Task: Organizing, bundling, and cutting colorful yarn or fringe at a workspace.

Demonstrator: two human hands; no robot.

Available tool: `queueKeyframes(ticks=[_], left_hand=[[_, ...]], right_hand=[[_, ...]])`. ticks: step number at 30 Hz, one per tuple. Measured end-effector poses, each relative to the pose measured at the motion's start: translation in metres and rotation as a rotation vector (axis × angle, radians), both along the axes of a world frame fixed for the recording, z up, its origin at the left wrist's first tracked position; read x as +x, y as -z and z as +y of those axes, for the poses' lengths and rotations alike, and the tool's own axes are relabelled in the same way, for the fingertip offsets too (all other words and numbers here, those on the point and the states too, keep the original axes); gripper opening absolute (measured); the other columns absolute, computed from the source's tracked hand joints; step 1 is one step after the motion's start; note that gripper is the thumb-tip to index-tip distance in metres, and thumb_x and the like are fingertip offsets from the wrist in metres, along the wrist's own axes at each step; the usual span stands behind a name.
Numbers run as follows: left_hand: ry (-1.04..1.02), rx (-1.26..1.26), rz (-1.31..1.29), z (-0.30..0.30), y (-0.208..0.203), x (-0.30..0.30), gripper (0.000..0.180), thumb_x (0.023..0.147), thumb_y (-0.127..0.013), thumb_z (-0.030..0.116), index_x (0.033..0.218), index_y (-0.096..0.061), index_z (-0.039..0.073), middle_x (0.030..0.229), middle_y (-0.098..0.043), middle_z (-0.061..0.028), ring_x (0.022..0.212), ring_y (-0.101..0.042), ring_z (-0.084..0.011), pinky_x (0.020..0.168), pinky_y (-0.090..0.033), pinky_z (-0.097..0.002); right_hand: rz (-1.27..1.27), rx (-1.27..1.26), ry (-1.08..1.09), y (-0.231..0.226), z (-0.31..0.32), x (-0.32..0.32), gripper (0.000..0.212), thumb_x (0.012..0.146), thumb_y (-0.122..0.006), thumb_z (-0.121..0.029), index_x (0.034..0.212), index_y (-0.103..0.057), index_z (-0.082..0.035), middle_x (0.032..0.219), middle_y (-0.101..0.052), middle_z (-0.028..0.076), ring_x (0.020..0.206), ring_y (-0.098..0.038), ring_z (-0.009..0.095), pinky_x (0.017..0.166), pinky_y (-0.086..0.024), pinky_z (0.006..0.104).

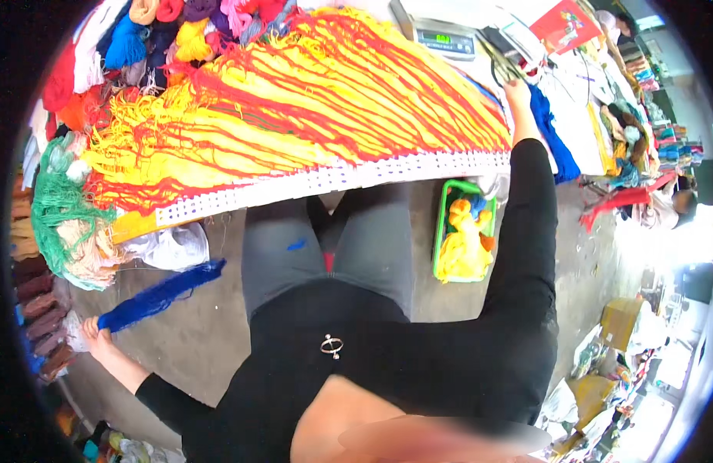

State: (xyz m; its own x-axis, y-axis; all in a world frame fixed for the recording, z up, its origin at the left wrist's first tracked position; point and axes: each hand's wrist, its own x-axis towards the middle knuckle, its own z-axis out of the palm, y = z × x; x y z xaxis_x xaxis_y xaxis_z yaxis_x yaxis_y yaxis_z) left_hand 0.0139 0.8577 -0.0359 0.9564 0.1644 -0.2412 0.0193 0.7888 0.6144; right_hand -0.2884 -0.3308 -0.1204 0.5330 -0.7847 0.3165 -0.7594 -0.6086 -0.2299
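My left hand (97, 333) is stretched out to the far left, its fingers closed round one end of a hank of dark blue yarn (163, 297). The hank hangs out over the floor beside my leg. At the back right of the table, my right hand (517, 94) has its fingers closed at the dark loop of what look like scissors (495, 71); the fingertips are partly hidden. Yellow and red yarn strands (295, 108) lie spread across the table, along a white strip with dark marks (326, 182) at the near edge.
A digital scale (447, 42) stands at the back. Coloured yarn hanks (125, 46) pile up at the back left, with green yarn (63, 208) over the left corner. Below the table, a green basket (438, 231) holds yellow yarn. Another blue hank (553, 135) lies right of my forearm.
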Motion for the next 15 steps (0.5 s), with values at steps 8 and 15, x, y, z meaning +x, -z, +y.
queueKeyframes(ticks=[8, 15], left_hand=[[-0.166, 0.059, 0.073, -0.008, 0.022, -0.055, 0.029, 0.094, -0.038, 0.015, 0.065, -0.034, 0.011, 0.052, -0.025, 0.0017, 0.038, -0.017, -0.0088, 0.041, -0.017, -0.0248], [-0.454, 0.395, 0.223, 0.003, 0.026, -0.059, 0.022, 0.095, -0.036, 0.016, 0.076, -0.043, 0.007, 0.052, -0.026, 0.002, 0.037, -0.018, -0.0087, 0.04, -0.017, -0.0246]], right_hand=[[0.111, 0.045, 0.013, 0.022, -0.041, 0.027, 0.035, 0.075, -0.048, -0.007, 0.109, -0.056, -0.002, 0.103, -0.057, 0.028, 0.1, -0.055, 0.041, 0.084, -0.045, 0.0465], [0.206, 0.006, 0.124, 0.022, -0.025, 0.039, 0.024, 0.079, -0.049, -0.009, 0.1, -0.06, -0.005, 0.099, -0.061, 0.023, 0.095, -0.06, 0.036, 0.078, -0.049, 0.0454]])
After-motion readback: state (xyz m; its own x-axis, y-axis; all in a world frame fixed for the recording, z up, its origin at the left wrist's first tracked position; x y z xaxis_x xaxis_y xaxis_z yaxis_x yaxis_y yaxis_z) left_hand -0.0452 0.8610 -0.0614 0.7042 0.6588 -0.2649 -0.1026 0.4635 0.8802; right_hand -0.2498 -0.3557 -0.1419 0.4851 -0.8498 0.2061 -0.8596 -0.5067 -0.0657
